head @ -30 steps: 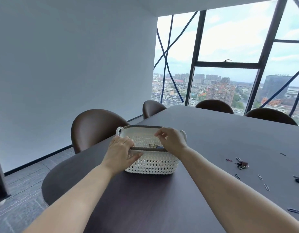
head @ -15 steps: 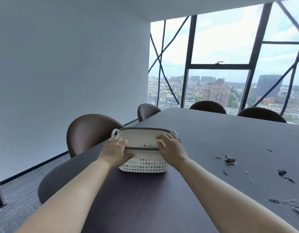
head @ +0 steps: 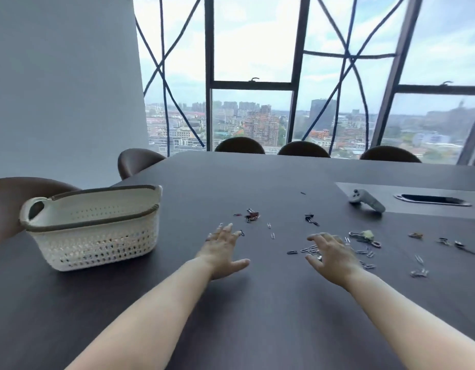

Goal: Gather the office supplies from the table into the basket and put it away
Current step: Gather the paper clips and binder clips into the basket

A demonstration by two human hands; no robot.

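The white perforated plastic basket (head: 97, 236) is showing a matt, moulded lattice wall, with a smoother dark brown band running round its rim. The broad dark table (head: 257, 311) is presenting a matt top with a fine wood-like grain, faintly reflecting the window light. The small silvery wire paper clips (head: 309, 249) are glinting like bare metal. The grey handheld controller (head: 367, 201) is looking like smooth matt plastic. The brown rounded chair backs (head: 139, 161) are showing a smooth, softly sheened, leather-like skin

Two bare forearms, bare left hand (head: 222, 252), bare right hand (head: 331, 259), slender fingers (head: 225, 231)
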